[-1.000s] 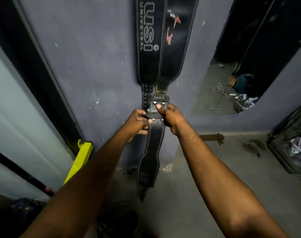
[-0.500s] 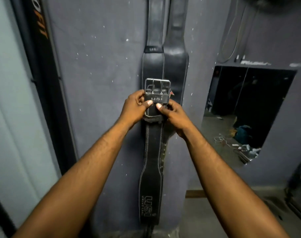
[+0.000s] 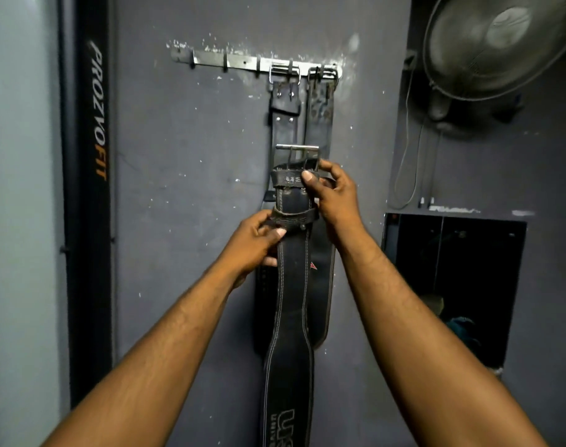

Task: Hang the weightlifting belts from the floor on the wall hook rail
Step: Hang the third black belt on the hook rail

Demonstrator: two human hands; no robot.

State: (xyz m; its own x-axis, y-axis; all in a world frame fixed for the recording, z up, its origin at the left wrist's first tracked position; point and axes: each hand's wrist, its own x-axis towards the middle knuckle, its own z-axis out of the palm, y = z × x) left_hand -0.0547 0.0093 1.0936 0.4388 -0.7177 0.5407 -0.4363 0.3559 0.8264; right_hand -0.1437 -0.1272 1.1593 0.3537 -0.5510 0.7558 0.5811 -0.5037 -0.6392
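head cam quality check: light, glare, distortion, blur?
Head view: dim, bluish light; glare on the rail and the held belt's buckle; wide-angle bowing of the door frame at left; the fan and the opening lose detail in shadow; hands and belt sharp.

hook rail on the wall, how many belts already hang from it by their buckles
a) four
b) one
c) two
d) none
c) two: on the hook rail, two black belts hang side by side at its right end, one by its buckle and the other by its buckle, while the belt in hand is below the rail, held by the left hand and right hand.
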